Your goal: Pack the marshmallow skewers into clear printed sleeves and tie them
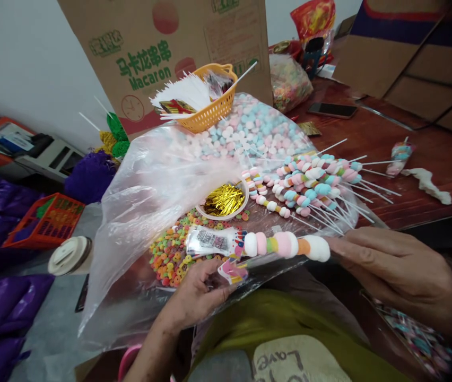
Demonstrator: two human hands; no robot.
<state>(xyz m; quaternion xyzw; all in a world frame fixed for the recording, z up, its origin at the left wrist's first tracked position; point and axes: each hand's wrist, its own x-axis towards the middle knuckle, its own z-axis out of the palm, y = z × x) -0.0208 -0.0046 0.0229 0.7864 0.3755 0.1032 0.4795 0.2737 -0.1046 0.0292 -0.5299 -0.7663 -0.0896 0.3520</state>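
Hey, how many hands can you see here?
2: the left hand at the printed wrapper, the right hand at the white end of the marshmallow skewer.

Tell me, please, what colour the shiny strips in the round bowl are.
The strips are gold, shown best in the head view.

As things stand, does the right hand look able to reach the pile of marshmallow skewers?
Likely yes: the pile lies just beyond the right hand, with nothing visible blocking the way. The hand is at one end of a separate skewer, though, so it may need to free its grip first.
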